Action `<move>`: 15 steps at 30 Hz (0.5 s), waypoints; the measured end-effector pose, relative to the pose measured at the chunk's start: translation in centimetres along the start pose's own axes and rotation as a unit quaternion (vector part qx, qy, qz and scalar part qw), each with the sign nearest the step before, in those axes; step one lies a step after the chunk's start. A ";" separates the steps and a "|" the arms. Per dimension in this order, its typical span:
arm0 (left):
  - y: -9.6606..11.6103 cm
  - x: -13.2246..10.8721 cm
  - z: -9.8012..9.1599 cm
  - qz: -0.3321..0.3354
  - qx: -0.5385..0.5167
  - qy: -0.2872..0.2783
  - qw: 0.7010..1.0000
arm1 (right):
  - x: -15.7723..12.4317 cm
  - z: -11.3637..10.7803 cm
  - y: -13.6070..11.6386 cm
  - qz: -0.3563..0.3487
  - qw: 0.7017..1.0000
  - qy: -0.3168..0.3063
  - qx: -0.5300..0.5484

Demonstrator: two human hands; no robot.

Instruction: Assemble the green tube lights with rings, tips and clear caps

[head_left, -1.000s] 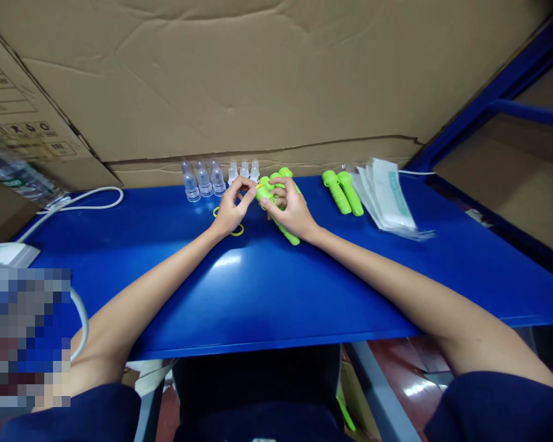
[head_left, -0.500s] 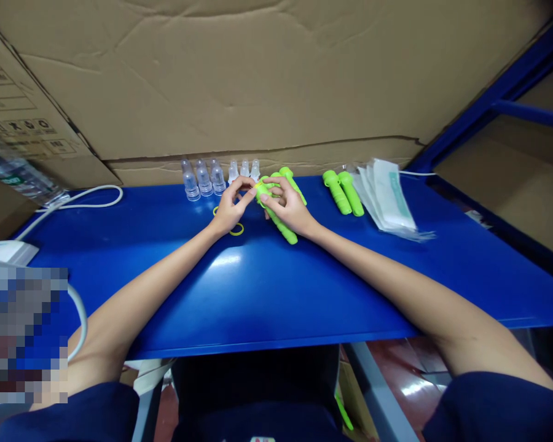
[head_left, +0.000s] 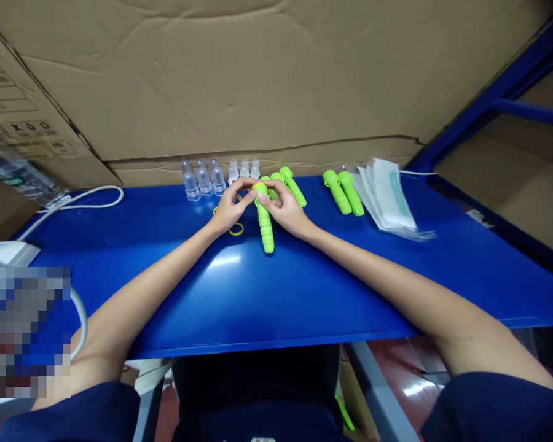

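Between my two hands is a lime-green ribbed handle (head_left: 266, 230) with a wider head, shaped like a small torch. Its head points away from me and its ribbed end toward me. My left hand (head_left: 231, 207) pinches the left side of the head, where a yellow band (head_left: 259, 186) shows. On the right side, my right hand (head_left: 286, 207) is closed on the same head with thumb and fingers. A thin yellow ring (head_left: 236, 229) lies just below my left hand, with another ring partly hidden behind that hand. More green handles (head_left: 293, 186) lie behind my right hand.
Clear plastic bottle-shaped pieces (head_left: 204, 179) and smaller clear pieces (head_left: 244, 170) stand at the back. Two green handles (head_left: 344, 193) lie right, beside white plastic-wrapped packets (head_left: 391, 195). A cardboard sheet (head_left: 258, 86) walls the back of the blue table (head_left: 276, 301). A white cable (head_left: 105, 188) loops at left.
The green handle's ribbed end has swung left, from slanting down to the right to pointing nearly straight at me. Both hands keep hold of the head, almost in place.
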State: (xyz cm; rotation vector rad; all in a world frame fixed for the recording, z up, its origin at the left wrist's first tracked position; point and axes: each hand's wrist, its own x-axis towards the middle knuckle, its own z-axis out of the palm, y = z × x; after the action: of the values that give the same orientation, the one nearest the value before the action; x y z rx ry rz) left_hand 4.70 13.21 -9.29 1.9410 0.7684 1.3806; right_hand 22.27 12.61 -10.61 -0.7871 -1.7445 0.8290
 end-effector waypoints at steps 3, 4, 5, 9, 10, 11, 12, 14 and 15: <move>0.1 -0.1 0.1 -0.001 0.002 -0.001 1.000 | -0.2 0.1 0.3 0.007 1.000 0.011 -0.003; 0.2 -0.1 0.1 0.000 0.001 -0.002 1.000 | -0.2 0.1 0.3 0.002 1.000 0.017 0.001; 0.2 -0.1 0.1 0.001 0.000 -0.004 1.000 | -0.2 0.2 0.3 -0.003 1.000 0.023 0.004; 0.3 -0.1 0.2 -0.003 -0.001 -0.011 1.000 | -0.2 0.3 0.2 -0.004 0.999 0.046 0.006; 0.3 -0.1 0.1 -0.004 -0.002 -0.013 1.000 | -0.2 0.3 0.2 -0.003 0.999 0.051 0.010; 0.2 -0.1 0.1 -0.004 -0.004 -0.015 1.000 | -0.1 0.2 0.2 -0.003 0.998 0.055 0.015; 0.1 -0.1 0.1 -0.005 -0.008 -0.018 1.000 | -0.1 0.2 0.2 -0.004 0.998 0.057 0.019; 0.0 -0.1 0.0 -0.009 -0.025 -0.028 0.999 | 0.0 0.1 0.1 -0.009 0.998 0.054 0.025; 0.0 -0.1 0.0 -0.009 -0.034 -0.032 0.999 | 0.1 0.1 0.1 -0.012 0.998 0.052 0.027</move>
State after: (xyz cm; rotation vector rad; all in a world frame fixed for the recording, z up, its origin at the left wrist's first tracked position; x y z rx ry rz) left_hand 4.65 13.18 -9.37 1.9111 0.6982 1.3117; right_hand 22.17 12.70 -10.70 -0.7581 -1.6301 0.8028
